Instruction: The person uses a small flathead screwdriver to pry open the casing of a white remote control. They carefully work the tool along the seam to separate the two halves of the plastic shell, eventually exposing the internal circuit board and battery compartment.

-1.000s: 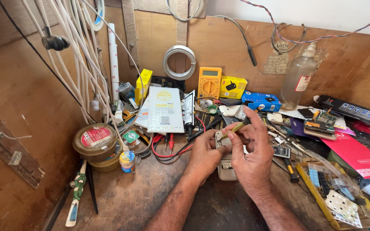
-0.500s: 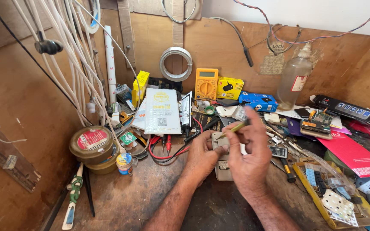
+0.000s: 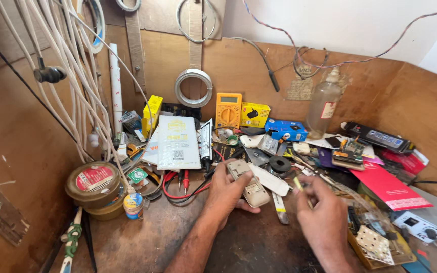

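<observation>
Your left hand (image 3: 223, 194) sits just below the centre of the frame, its fingers wrapped around a small beige plastic switch block (image 3: 249, 183) that rests low over the wooden tabletop (image 3: 142, 237). Your right hand (image 3: 322, 212) is just to the right of it, apart from the block, with its fingers pinched on a thin yellow-tipped tool (image 3: 299, 184) that points up and to the left; the tool is blurred, so its kind is hard to tell. Between the two hands a flat white plastic cover (image 3: 269, 179) lies on the tabletop, and a narrow strip-like piece (image 3: 279, 208) lies just below it.

Behind the hands, in the upper centre, an orange multimeter (image 3: 228, 109) leans against the wooden back wall next to a yellow box (image 3: 254, 114) and a blue box (image 3: 287, 130). A clear bottle (image 3: 322, 105) stands to the right of those. At the left of the frame a round tin with a red label (image 3: 93, 182) sits under a bundle of white cables (image 3: 72, 86). A red booklet (image 3: 390, 184) lies at the right.
</observation>
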